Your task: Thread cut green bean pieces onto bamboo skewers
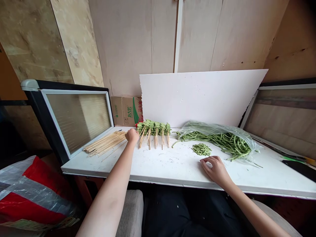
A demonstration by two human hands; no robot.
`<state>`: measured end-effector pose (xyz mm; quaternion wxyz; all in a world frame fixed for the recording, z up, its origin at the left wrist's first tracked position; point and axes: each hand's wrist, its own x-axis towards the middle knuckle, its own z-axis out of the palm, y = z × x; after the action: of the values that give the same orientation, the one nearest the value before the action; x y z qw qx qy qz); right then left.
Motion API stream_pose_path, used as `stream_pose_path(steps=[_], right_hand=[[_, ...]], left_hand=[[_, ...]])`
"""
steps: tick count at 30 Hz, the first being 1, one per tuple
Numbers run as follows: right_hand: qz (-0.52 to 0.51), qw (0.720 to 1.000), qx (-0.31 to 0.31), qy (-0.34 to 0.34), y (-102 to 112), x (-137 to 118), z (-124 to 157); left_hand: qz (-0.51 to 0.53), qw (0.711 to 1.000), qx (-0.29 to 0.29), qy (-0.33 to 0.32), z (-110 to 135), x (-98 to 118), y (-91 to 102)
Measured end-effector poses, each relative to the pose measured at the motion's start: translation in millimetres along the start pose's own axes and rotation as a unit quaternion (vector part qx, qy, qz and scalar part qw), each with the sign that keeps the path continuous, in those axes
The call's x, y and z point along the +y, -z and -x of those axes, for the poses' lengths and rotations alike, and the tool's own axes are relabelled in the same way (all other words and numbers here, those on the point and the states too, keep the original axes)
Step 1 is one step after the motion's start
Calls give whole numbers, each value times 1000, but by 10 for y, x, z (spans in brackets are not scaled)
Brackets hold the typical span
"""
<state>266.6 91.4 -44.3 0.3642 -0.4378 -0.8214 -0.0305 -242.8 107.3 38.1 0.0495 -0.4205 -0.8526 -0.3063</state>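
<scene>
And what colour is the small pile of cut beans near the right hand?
Green; the pile shows best in the head view.

Soft light brightens the tabletop (163, 168), edges look stretched, and the dark far left seems blurred.

Left hand (132, 135), curled, between loose bamboo skewers (106, 144) and stacked bean skewers (155, 127); grip contents hidden. Right hand (215, 167), loosely bent, at front of white tabletop (160, 168), near small pile of cut beans (201, 149). Long green beans (233, 144) partly inside clear plastic bag (206, 126) behind; white board (197, 95) standing at rear.
</scene>
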Motion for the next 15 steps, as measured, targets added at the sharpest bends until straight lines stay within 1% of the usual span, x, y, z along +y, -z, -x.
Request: stream_pose_path(steps=[3, 7, 11, 15], right_hand=[[5, 1000, 3, 4, 0, -10, 7], [8, 1000, 9, 1, 5, -14, 18], [12, 1000, 11, 7, 16, -22, 22], [17, 1000, 15, 14, 20, -29, 26]], left_hand=[[-19, 1000, 23, -9, 40, -15, 57], [-29, 996, 40, -70, 104, -29, 113], [-54, 991, 23, -121, 152, 31, 113], [-129, 983, 2, -130, 174, 123, 81]])
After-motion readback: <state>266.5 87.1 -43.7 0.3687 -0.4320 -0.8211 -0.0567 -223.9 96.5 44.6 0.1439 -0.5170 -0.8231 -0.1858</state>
